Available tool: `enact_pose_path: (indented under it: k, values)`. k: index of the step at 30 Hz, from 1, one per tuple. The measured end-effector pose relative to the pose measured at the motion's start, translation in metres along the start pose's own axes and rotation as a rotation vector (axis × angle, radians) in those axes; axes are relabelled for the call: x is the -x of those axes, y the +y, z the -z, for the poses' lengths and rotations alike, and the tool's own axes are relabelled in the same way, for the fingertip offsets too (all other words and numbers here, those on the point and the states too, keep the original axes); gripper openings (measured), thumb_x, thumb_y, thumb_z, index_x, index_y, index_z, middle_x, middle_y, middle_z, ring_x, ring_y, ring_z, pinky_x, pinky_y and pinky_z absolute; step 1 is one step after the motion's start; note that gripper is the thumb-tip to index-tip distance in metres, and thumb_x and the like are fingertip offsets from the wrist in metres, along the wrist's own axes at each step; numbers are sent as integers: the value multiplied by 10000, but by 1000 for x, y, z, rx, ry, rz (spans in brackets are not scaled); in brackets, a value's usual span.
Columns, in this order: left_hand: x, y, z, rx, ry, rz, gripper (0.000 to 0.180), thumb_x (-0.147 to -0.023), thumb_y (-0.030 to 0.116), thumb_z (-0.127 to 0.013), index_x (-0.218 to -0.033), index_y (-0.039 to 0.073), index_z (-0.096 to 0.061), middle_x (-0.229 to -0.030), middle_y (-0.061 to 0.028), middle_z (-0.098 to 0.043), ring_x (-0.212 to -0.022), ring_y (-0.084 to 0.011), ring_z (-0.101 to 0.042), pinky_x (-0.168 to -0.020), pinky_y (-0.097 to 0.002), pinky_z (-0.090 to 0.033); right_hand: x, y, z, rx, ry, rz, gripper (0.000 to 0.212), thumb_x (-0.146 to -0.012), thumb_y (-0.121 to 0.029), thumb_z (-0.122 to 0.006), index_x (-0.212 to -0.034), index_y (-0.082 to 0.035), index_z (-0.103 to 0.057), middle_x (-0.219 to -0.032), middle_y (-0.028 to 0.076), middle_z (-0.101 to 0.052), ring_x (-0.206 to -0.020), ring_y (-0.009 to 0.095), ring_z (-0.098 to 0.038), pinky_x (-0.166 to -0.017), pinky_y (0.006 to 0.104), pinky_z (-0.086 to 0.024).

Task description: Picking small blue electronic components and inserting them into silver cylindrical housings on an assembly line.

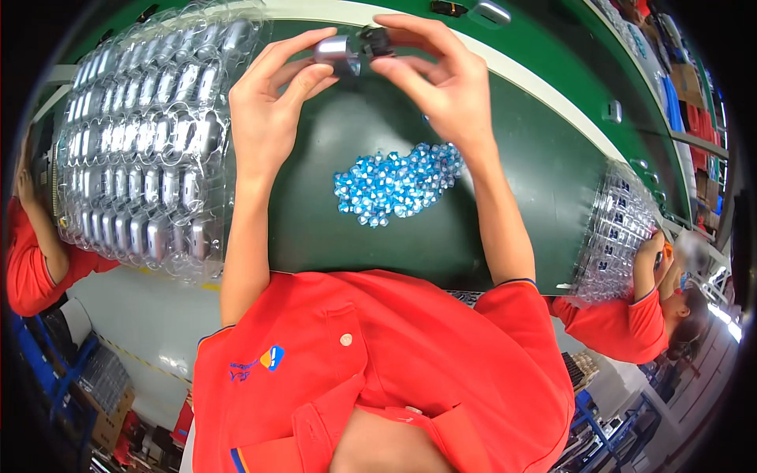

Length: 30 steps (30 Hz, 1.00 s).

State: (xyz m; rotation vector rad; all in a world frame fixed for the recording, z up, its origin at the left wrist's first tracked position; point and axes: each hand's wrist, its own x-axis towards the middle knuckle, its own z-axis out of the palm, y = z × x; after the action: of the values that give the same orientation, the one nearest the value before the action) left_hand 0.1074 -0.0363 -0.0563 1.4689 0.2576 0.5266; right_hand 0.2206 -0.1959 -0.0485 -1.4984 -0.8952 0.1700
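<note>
Both of my hands are raised over the far side of the dark green table. A shiny silver-grey rounded casing, its open end facing right, is pinched between the thumb and fingers of my left hand. My right hand grips a small black part just to the right of that casing. The two pieces are close together; whether they touch I cannot tell. Nearer to me, between my forearms, lies a loose heap of small shiny blue pieces.
Clear plastic trays holding rows of silver casings stand at the left. More clear trays are at the right. Beyond the table's pale edge runs a green surface with a silver piece on it. Co-workers in red sit on both sides.
</note>
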Motion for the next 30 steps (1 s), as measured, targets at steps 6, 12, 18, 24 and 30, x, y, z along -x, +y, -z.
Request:
enact_pose_path:
  k: [6, 12, 18, 24, 30]
  values:
    - [-1, 7, -2, 50, 3, 53, 297, -902, -64, -629, -1197, -34, -652, -1155, -103, -597, -1024, -234, -678, -870, -326, -622, 8, 6, -10, 201, 11, 96, 385, -800, -13, -783, -1161, 26, -658, -1058, 111, -716, -945, 188, -705, -880, 310, -574]
    - [-2, 7, 1, 29, -22, 51, 303, -898, -61, -636, -1200, -40, -647, -1186, -116, -600, -1030, -234, -677, -865, -330, -625, 10, -3, -12, 402, 48, 138, 311, -798, -51, -799, -1082, 28, -701, -1047, 127, -726, -944, 185, -707, -861, 302, -573]
    - [-1, 4, 1, 71, -28, 103, 305, -898, -37, -648, -1203, -35, -650, -1145, -110, -654, -1020, -229, -679, -838, -318, -615, 11, 1, -11, 212, 28, -4, 274, -841, -66, -765, -1091, 23, -699, -1038, 124, -728, -930, 200, -707, -857, 295, -567]
    - [2, -2, 12, -125, -50, -83, 319, -870, -23, -677, -1188, -26, -669, -1076, -89, -691, -942, -217, -689, -802, -307, -592, 12, 18, -9, -677, -154, -457, 427, -945, -178, -664, -1301, 32, -556, -1118, 135, -659, -1031, 220, -643, -898, 320, -542]
    - [13, 15, 18, -19, -247, 4, 337, -884, -48, -643, -1221, -44, -639, -1264, -93, -492, -994, -201, -644, -797, -295, -577, 20, 8, -14, -779, -435, -521, 554, -961, -337, -613, -1309, 77, -492, -1120, 148, -597, -1014, 197, -597, -882, 312, -494]
